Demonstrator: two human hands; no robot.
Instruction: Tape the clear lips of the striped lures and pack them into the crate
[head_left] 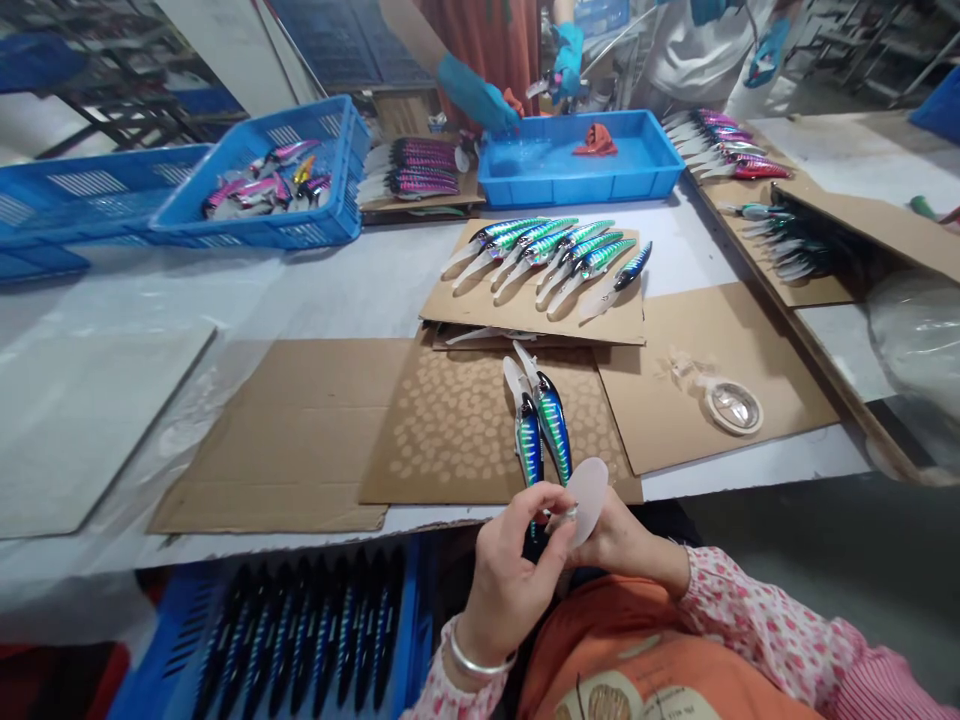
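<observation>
Close to my body, a fishing lure with a frosted oval lip [590,500] is between my two hands. The fingers and thumb of my left hand [514,570] pinch it near the base of the lip. Behind the lip my right hand [626,535] is closed around the lure, its fingertips mostly hidden. Just beyond lie two blue-green striped lures [553,420] side by side on a spotted cardboard sheet [442,420], lips pointing away. Further back, several similar lures [574,255] lie in a row on a raised cardboard piece [480,295].
A tape roll [733,407] rests on cardboard to the right. Below the table edge, a blue crate [169,650] holds several dark lures. A blue basket [262,235] of pink lures stands back left. Across the table, a gloved co-worker's hand [480,95] is over a blue tray [581,185].
</observation>
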